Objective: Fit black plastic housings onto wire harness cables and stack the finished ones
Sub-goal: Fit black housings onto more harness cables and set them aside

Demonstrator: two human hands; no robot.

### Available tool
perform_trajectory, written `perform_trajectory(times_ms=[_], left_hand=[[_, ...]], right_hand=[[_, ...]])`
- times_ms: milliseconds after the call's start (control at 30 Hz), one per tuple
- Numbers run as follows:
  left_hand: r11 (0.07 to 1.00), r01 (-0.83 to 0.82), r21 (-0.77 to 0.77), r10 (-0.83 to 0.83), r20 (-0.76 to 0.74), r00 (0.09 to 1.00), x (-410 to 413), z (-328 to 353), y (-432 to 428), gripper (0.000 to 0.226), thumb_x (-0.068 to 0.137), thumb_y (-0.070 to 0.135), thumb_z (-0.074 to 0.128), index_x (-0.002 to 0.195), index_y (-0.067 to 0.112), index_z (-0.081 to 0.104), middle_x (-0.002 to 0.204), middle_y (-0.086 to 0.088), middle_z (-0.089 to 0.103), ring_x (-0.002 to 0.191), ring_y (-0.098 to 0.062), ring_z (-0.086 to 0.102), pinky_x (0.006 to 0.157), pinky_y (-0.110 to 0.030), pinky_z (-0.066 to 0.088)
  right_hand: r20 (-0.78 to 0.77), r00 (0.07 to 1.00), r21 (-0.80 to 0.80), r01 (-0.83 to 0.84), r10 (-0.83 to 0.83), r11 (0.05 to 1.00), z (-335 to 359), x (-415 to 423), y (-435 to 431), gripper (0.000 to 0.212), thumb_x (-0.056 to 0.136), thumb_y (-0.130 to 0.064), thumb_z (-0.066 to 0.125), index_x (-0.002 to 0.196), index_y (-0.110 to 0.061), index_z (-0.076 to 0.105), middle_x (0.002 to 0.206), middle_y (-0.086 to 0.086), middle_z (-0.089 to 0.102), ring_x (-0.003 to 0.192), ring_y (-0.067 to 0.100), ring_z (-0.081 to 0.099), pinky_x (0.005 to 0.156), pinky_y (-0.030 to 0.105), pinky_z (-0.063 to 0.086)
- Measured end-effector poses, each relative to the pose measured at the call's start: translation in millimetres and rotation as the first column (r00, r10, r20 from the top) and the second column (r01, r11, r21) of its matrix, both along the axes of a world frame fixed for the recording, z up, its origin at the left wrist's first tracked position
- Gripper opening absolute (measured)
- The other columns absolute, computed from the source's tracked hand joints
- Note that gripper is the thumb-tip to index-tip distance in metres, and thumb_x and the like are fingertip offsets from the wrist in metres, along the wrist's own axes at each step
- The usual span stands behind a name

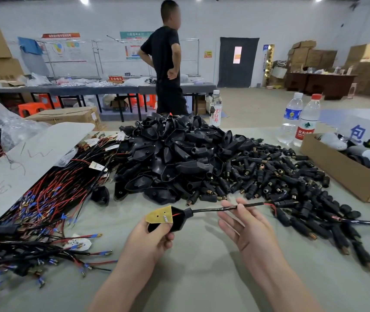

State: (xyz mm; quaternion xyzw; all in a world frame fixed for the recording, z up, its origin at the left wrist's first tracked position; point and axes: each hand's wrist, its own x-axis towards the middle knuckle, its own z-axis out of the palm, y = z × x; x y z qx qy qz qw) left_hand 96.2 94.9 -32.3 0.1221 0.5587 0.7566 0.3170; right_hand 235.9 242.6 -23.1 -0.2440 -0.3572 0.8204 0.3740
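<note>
left hand point(154, 235) grips housing point(178, 219) | right hand point(244, 226) flat under cable point(211, 209) | housing pile point(179, 154) just beyond, wires point(51, 199) left

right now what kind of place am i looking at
Probably a small factory assembly workshop: a heap of black plastic housings and piled wire harnesses lie on the worktable, with cardboard cartons stacked along the far wall.

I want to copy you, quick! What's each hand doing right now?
Left hand: gripping the black funnel-shaped plastic housing.
Right hand: open, straight fingers touching the thin black cable coming out of it.
</note>
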Motion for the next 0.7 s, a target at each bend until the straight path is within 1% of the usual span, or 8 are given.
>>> perform_trajectory(times_ms=[133,233,300,400,533,700], left_hand=[[0.998,0.065,0.021,-0.067,0.109,0.992,-4.5,3.1,-3.5,0.021,0.096,-0.005,0.049,0.108,0.004,0.064,0.083,-0.012,0.071,0.061,-0.017,0.058,0.054,-0.028,0.046],[0.997,0.06,0.043,-0.066,0.173,0.983,-8.6,4.5,-5.3,0.032,0.094,-0.008,0.039,0.11,0.005,0.063,0.081,-0.013,0.071,0.058,-0.017,0.056,0.055,-0.029,0.044],[0.997,0.055,0.05,-0.064,0.19,0.98,-9.5,4.8,-6.6,0.037,0.092,-0.008,0.036,0.114,0.007,0.062,0.077,-0.011,0.071,0.057,-0.016,0.054,0.058,-0.03,0.044],[0.997,0.051,0.057,-0.062,0.211,0.975,-9.2,5.5,-7.4,0.042,0.09,-0.006,0.034,0.113,0.012,0.064,0.074,-0.007,0.071,0.054,-0.015,0.052,0.059,-0.03,0.044],[0.998,0.042,0.05,-0.053,0.225,0.973,-10.0,7.2,-7.4,0.044,0.089,-0.004,0.034,0.111,0.013,0.067,0.075,-0.006,0.071,0.051,-0.013,0.051,0.058,-0.03,0.045],[0.997,-0.024,0.069,0.006,0.251,0.968,-10.5,12.3,-8.4,0.041,0.092,-0.002,0.032,0.108,0.012,0.067,0.076,-0.008,0.069,0.053,-0.015,0.044,0.061,-0.031,0.04]], right_hand=[[0.025,0.999,0.026,0.031,-0.032,0.999,-1.2,2.8,4.8,0.013,0.098,-0.013,0.058,0.11,-0.015,0.061,0.1,0.008,0.077,0.082,0.025,0.076,0.063,0.029,0.061],[0.028,0.996,0.051,0.081,-0.082,0.995,-2.0,6.3,10.4,0.013,0.1,-0.013,0.058,0.112,-0.016,0.061,0.102,0.007,0.077,0.081,0.022,0.075,0.063,0.028,0.061],[0.03,0.993,0.06,0.113,-0.115,0.992,-1.9,8.2,13.8,0.013,0.102,-0.017,0.055,0.112,-0.017,0.062,0.102,0.006,0.077,0.082,0.022,0.076,0.064,0.029,0.062],[0.039,0.984,0.047,0.172,-0.174,0.984,-0.9,10.7,18.6,0.02,0.105,-0.028,0.048,0.114,-0.017,0.063,0.1,0.006,0.078,0.08,0.021,0.076,0.064,0.029,0.062],[0.034,0.979,0.015,0.201,-0.202,0.979,-2.1,14.1,23.9,0.022,0.106,-0.027,0.047,0.111,-0.015,0.065,0.09,0.001,0.077,0.073,0.016,0.074,0.061,0.026,0.061],[0.025,0.979,-0.012,0.201,-0.201,0.979,-2.2,17.9,27.3,0.016,0.103,-0.024,0.054,0.104,-0.018,0.068,0.089,-0.001,0.075,0.071,0.014,0.074,0.062,0.025,0.06]])
